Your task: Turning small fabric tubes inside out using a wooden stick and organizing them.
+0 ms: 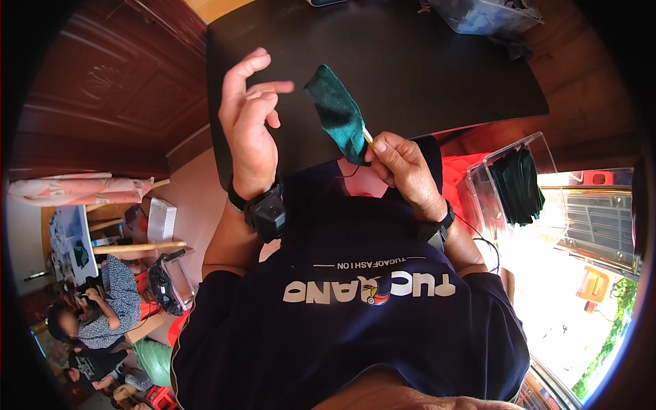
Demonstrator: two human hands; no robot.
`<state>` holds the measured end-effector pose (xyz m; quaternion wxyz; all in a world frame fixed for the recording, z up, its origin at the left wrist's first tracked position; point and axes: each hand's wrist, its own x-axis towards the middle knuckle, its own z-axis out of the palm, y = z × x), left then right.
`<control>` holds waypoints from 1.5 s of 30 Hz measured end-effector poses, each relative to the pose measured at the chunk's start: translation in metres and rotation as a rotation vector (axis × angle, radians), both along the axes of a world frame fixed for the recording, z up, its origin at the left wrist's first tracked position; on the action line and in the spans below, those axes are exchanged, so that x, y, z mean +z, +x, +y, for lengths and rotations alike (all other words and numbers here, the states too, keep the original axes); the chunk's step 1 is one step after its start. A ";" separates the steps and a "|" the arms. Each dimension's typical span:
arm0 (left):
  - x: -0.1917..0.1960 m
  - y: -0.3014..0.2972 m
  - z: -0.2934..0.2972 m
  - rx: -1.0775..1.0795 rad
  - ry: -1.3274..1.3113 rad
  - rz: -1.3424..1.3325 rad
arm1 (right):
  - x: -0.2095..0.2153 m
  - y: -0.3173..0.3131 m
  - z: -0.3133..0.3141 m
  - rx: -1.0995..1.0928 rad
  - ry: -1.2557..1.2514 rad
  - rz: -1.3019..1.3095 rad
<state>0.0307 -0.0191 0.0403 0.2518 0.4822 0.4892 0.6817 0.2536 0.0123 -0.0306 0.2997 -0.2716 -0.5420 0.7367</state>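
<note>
My right hand (404, 167) pinches a thin pale stick (367, 136) between thumb and fingers. A narrow piece of dark green velvety cloth (336, 109) stands up from that same grip, its wide end pointing up and to the left. The stick runs along the cloth's lower right edge; I cannot tell whether it goes inside. Left of the cloth, my left hand (251, 126) is raised with fingers apart and bent, holding nothing and not touching the cloth. Both hands are over the near part of the black table (424, 82).
A clear plastic box (476, 195) with stacked dark green cloth (517, 184) stands right of my right forearm. Another clear bin (482, 19) sits at the table's far right. Wooden panelling (116, 75) rises on the left. Other people (109, 307) sit at the lower left.
</note>
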 end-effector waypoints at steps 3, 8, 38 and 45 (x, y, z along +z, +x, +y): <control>0.014 0.010 -0.004 -0.084 0.038 -0.053 | 0.001 -0.002 -0.002 -0.045 0.122 -0.046; 0.003 0.013 0.005 -0.523 -0.218 -0.311 | 0.003 0.000 -0.004 -0.020 0.219 -0.095; -0.020 0.022 0.000 -0.361 -0.287 -0.209 | -0.003 -0.006 -0.006 -0.024 0.025 -0.006; -0.007 0.005 0.009 -0.152 -0.188 -0.050 | 0.005 -0.009 0.001 -0.005 0.076 -0.128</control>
